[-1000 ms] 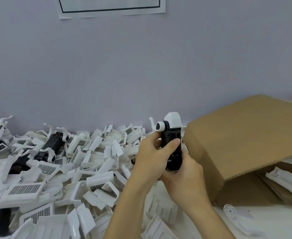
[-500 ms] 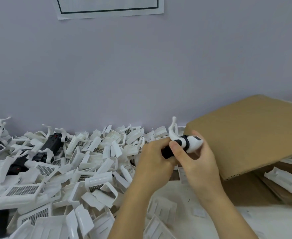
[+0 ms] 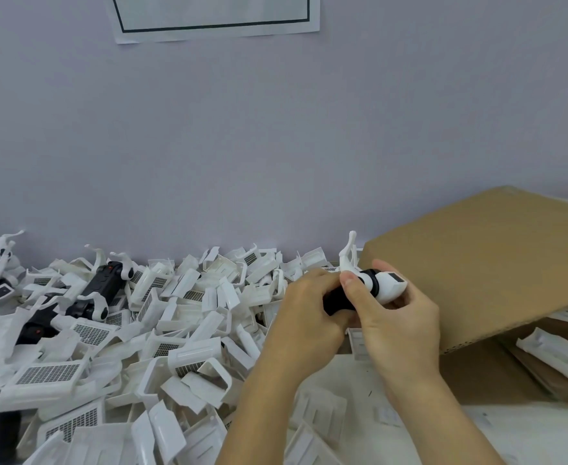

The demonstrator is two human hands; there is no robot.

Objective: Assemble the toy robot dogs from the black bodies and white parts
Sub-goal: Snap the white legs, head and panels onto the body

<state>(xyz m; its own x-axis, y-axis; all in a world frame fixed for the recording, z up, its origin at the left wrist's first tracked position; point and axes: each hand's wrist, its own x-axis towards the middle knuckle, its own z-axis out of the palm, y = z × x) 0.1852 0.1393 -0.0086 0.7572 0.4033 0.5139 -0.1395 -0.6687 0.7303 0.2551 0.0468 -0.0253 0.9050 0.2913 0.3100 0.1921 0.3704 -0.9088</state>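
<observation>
Head view: left hand (image 3: 309, 308) and right hand (image 3: 395, 322) both curl round one dog (image 3: 366, 290), held above the white parts (image 3: 182, 317), beside the box (image 3: 494, 263); squeezing askew could snap its upright leg (image 3: 349, 251).

Black body (image 3: 338, 301): matt plastic. White parts (image 3: 188, 333) left of cardboard box (image 3: 497, 263): smooth, slightly glossy plastic. Box: matt brown corrugated card.

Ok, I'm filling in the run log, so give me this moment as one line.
stage: assembly | left hand: grips black body | right hand: holds white head end | white parts pile: left | cardboard box: right
</observation>
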